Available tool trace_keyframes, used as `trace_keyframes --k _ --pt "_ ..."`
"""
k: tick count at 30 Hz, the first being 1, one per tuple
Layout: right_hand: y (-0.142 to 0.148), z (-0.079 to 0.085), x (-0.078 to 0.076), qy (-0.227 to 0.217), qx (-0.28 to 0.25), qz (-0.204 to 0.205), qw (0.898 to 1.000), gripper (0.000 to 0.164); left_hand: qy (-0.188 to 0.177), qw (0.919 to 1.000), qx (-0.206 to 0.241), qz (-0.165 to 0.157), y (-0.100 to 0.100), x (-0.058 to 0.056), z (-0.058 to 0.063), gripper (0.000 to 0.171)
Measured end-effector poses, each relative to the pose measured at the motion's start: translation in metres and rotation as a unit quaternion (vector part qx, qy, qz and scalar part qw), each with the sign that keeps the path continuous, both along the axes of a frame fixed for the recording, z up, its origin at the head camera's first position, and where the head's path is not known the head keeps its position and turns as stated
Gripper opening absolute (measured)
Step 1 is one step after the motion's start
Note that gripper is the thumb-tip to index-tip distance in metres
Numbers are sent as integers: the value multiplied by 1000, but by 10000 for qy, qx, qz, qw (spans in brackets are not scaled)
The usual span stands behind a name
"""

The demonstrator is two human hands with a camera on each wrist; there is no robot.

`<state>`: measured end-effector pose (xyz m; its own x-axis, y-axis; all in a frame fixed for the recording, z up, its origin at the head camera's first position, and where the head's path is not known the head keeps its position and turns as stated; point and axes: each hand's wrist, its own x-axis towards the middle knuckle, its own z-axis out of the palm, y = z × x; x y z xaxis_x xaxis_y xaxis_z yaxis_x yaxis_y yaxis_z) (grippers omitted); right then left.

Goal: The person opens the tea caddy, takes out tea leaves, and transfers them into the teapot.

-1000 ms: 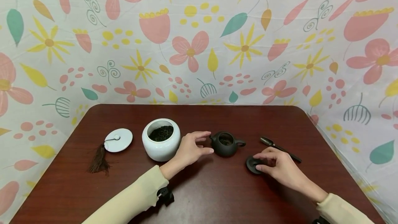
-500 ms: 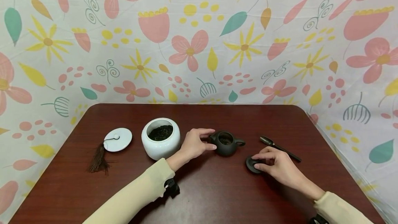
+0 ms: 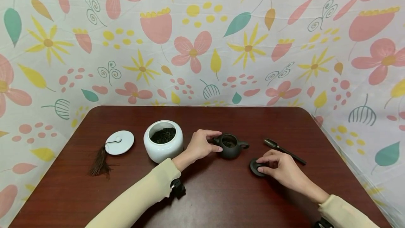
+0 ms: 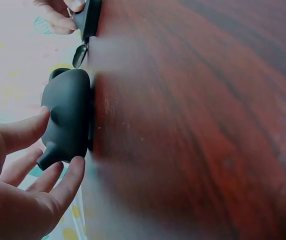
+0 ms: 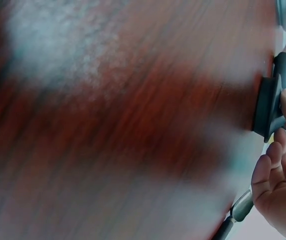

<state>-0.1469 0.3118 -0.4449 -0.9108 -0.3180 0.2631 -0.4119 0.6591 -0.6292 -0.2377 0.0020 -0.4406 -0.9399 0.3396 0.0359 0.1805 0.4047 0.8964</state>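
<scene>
A small dark teapot [image 3: 230, 153] with its top uncovered and some tea leaves inside stands right of centre in the head view. My left hand [image 3: 200, 145] holds it from the spout side, thumb on the body and fingertips around the spout and lower body, as the left wrist view of the teapot [image 4: 67, 112] shows. Right of the pot, my right hand [image 3: 283, 167] pinches the dark teapot lid [image 3: 254, 168] between thumb and fingers. In the right wrist view the lid [image 5: 266, 107] is edge-on, close over the tabletop.
Left of the pot stands a white jar [image 3: 162, 153] of dark tea leaves. Farther left lies its white lid [image 3: 126, 145] with a brown tassel [image 3: 100, 163]. A dark tea scoop [image 3: 292, 155] lies behind my right hand on the brown table [image 3: 215, 200]. A patterned cloth hangs behind.
My left hand has moved right to the teapot, and its thumb and fingers have come around the spout side. My right hand stays at the lid, nearly unmoved.
</scene>
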Motion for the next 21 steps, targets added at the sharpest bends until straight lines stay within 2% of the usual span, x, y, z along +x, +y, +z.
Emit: trace_keyframes --k 21 --pt "-6 1 2 284 151 -204 9993 21 -4 9998 -193 78 4 -2 2 47"
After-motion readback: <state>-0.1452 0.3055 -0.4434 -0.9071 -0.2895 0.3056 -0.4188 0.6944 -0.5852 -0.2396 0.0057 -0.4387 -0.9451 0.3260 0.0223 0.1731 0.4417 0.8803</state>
